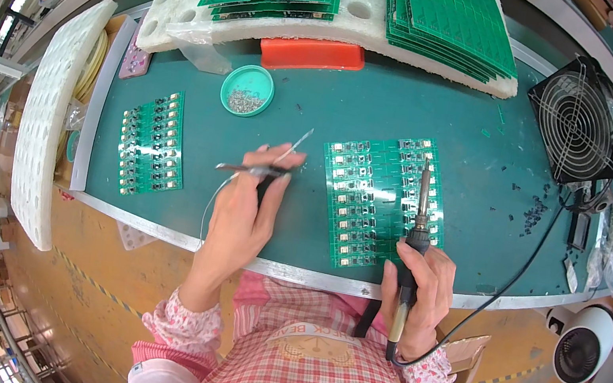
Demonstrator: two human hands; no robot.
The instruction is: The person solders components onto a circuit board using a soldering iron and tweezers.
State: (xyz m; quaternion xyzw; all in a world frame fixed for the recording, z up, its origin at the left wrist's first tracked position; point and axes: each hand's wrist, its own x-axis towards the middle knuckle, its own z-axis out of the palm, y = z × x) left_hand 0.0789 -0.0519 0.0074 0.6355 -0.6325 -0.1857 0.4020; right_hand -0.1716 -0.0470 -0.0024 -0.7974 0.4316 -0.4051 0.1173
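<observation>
Flat green circuit panel lying on the teal bench. Right hand, fingers clenched round a soldering iron whose tip rests on the panel. Left hand, fingers pinching thin solder wire. Round teal dish holding small metal bits.

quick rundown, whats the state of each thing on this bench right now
left hand: fingers pinch tweezers, solder wire beside them
tweezers: held level above the mat, between the two panels
right hand: gripping the soldering iron
soldering iron: tip over the large green panel
large green panel: flat on the mat
small green panel: flat, untouched
teal dish: holding small metal bits
fan: standing, spin cannot be told
</observation>
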